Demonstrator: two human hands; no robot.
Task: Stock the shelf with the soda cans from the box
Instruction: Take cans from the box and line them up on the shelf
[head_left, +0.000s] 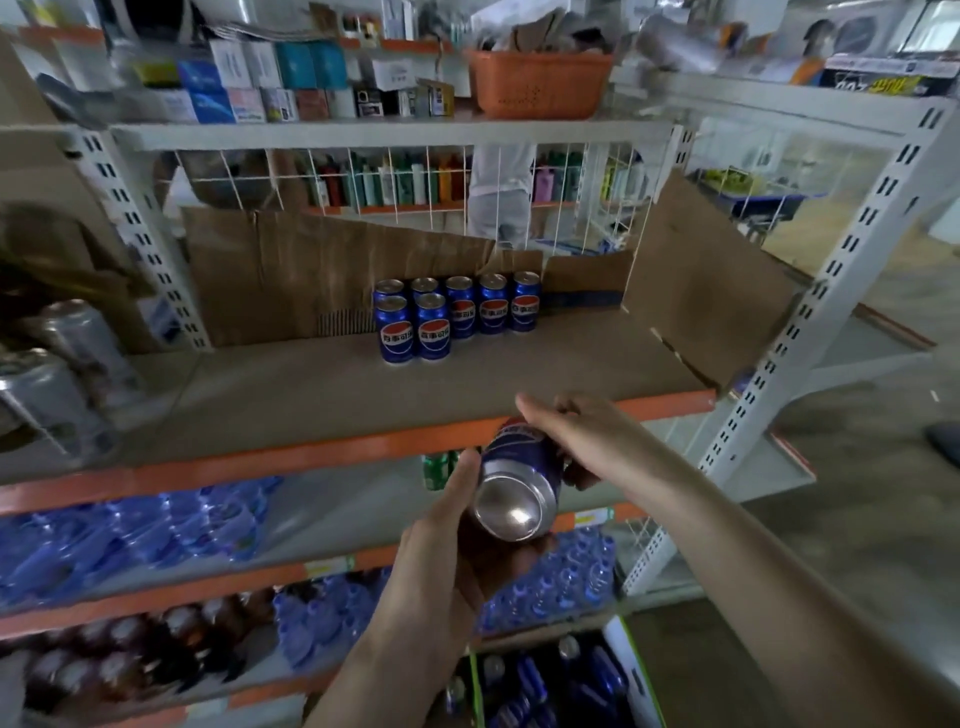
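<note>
**A:** Looking at the shelf (322, 395) first: cardboard-lined, orange front edge, and seven blue cans (452, 314) standing upright at the back, five in the rear row with two in front on the left.

**B:** And the box (628, 670)?

**A:** Bottom right, down by the floor, more blue cans inside it, kinda blurry tho.

**B:** Hands?

**A:** Both on one can (519, 483), tilted with its shiny base facing the camera, just below the shelf's front edge. Left hand (447, 540) cups it from underneath, thumb up its side. Right hand (576, 436) wraps fingers over the far end.
</note>
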